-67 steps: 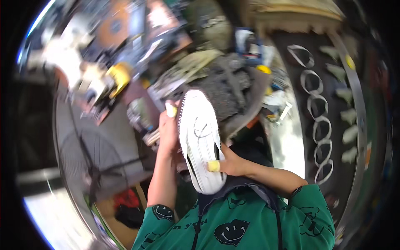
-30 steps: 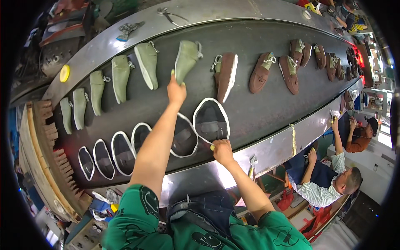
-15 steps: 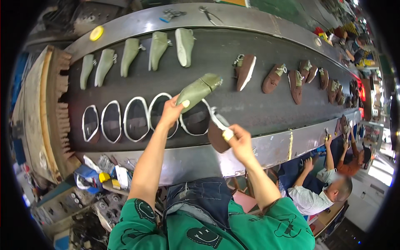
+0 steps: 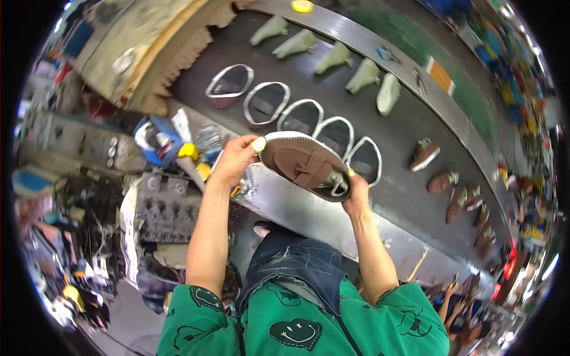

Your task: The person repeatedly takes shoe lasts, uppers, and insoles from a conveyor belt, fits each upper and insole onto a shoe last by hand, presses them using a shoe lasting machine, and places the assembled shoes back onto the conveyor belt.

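In front of my body I hold a brown shoe upper (image 4: 297,163) with a white stitched edge, tilted above the near side of the work line. My left hand (image 4: 236,159) pinches its toe end, a yellow cover on one fingertip. At the other end, the fingers of my right hand (image 4: 357,194) are closed on the heel. A pale green form with a cord (image 4: 339,185) shows inside the shoe's opening; most of it is hidden. Beyond the shoe, several uppers with white rims (image 4: 267,103) lie in a row on the dark belt (image 4: 332,95).
Several green shoe lasts (image 4: 332,57) line the belt's far side. Brown shoes (image 4: 442,181) sit farther right. Pliers (image 4: 420,82) and a yellow roll (image 4: 302,6) rest on the metal border. At left are a jagged-edged board (image 4: 160,53) and a blue container (image 4: 155,139). Other people work at lower right.
The green last that my left hand held apart is now largely inside the brown upper. Both hands now grip that shoe. The view has turned toward the left end of the line.
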Demonstrator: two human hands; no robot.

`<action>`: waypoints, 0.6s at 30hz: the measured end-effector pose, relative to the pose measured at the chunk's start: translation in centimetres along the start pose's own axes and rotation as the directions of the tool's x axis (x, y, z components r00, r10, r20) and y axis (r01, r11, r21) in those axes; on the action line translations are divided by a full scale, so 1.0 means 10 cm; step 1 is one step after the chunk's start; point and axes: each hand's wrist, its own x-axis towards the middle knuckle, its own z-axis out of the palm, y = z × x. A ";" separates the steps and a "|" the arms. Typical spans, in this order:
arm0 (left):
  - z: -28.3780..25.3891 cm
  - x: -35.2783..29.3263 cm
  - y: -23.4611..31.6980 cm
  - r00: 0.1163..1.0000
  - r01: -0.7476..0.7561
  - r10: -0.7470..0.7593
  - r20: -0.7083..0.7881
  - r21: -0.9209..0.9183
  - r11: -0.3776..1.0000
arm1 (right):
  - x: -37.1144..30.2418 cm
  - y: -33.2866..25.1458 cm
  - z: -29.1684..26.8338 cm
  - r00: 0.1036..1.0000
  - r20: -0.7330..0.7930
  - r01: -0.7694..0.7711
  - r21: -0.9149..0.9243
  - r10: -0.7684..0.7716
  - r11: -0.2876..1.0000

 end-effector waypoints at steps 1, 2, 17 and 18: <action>-0.11 -0.13 0.01 0.989 -0.104 0.112 -0.100 0.085 0.991 | -0.06 0.19 0.12 0.999 0.040 -0.016 -0.063 0.019 0.998; -0.21 -0.24 0.02 0.954 -0.151 0.149 -0.259 0.012 0.989 | -0.14 0.39 0.24 0.996 0.065 -0.049 -0.172 0.061 0.984; -1.97 -3.59 0.50 0.169 -0.239 0.340 -0.925 0.297 0.925 | -1.92 3.02 2.68 0.470 0.853 0.555 -0.484 0.225 0.676; -1.90 -3.84 0.64 0.165 -0.492 0.220 -0.962 0.113 0.863 | -2.05 3.15 2.79 0.448 0.846 0.527 -0.510 0.288 0.680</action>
